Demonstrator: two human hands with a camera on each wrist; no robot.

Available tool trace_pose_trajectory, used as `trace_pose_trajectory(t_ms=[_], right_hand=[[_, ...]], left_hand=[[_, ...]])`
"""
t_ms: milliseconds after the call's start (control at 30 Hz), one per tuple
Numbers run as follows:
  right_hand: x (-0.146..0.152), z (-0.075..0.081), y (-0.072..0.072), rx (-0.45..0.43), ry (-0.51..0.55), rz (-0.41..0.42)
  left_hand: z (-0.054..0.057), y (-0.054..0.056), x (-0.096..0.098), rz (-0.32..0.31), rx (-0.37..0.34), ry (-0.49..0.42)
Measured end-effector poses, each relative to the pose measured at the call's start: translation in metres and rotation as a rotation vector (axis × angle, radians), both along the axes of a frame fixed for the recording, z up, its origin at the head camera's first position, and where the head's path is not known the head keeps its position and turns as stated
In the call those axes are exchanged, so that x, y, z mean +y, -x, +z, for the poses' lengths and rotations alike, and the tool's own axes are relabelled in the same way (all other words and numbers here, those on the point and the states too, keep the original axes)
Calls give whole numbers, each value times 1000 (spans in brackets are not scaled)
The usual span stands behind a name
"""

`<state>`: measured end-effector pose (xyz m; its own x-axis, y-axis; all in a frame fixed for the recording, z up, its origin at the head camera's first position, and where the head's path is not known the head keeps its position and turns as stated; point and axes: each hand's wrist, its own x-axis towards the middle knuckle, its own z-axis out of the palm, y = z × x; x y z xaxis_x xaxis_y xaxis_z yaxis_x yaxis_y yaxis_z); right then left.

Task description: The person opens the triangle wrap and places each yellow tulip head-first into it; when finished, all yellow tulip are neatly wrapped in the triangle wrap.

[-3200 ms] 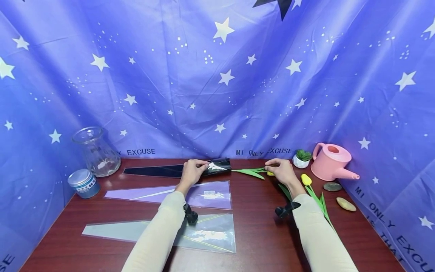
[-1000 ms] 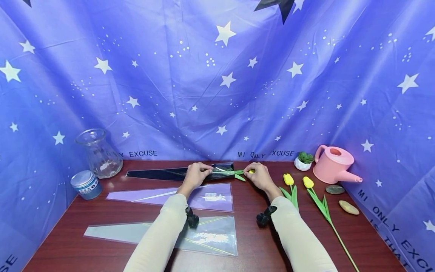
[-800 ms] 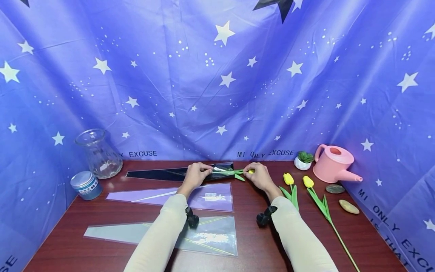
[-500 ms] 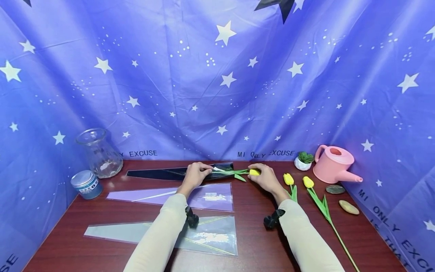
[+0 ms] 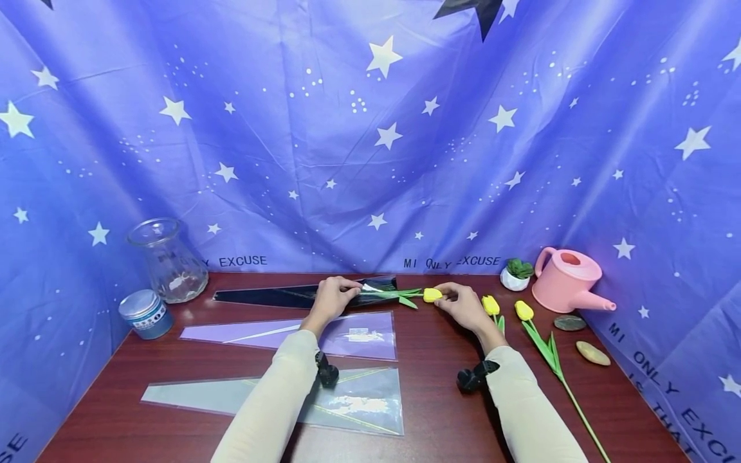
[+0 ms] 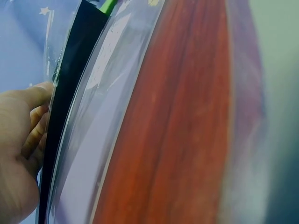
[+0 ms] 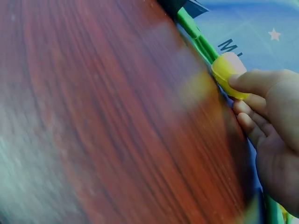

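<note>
My left hand [image 5: 334, 297] pinches the upper edge of a black flower sleeve [image 5: 260, 296] with a clear front, lying along the table's back. In the left wrist view, the thumb and fingers of the left hand [image 6: 16, 149] close on the edge of the black sleeve [image 6: 77, 60]. A yellow tulip [image 5: 431, 295] has its stem inside that sleeve, while its bloom and part of its leaves stick out on the right. My right hand [image 5: 462, 305] holds the bloom's tip. Thumb and fingers meet at the yellow bloom [image 7: 227, 72] in the right wrist view.
A purple sleeve [image 5: 347, 334] and a grey one [image 5: 214, 393] lie in front. More tulips [image 5: 523, 310] lie at right, near a pink watering can [image 5: 564, 280], potted succulent [image 5: 515, 274] and stones [image 5: 593, 353]. A glass vase [image 5: 173, 270] and blue jar [image 5: 147, 315] stand left.
My right hand first carried the tulip leftward, its stem going deeper into the black sleeve. It then slid right from the stem to the bloom. The left hand stayed on the sleeve.
</note>
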<state>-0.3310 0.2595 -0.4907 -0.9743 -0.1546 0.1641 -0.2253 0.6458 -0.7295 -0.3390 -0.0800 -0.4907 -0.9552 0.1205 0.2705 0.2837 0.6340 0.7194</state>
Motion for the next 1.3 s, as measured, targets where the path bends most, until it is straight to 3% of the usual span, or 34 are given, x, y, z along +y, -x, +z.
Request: trace_pose_trajectory(t_ms=[433, 967, 1300], right_hand=[[-27, -1, 2, 86, 134, 18], [-63, -4, 7, 69, 170, 41], [-73, -5, 11, 32, 187, 92]], left_hand=[[4, 0, -1, -35, -29, -11], [4, 3, -2, -51, 14, 28], [5, 0, -1, -73, 1, 22]])
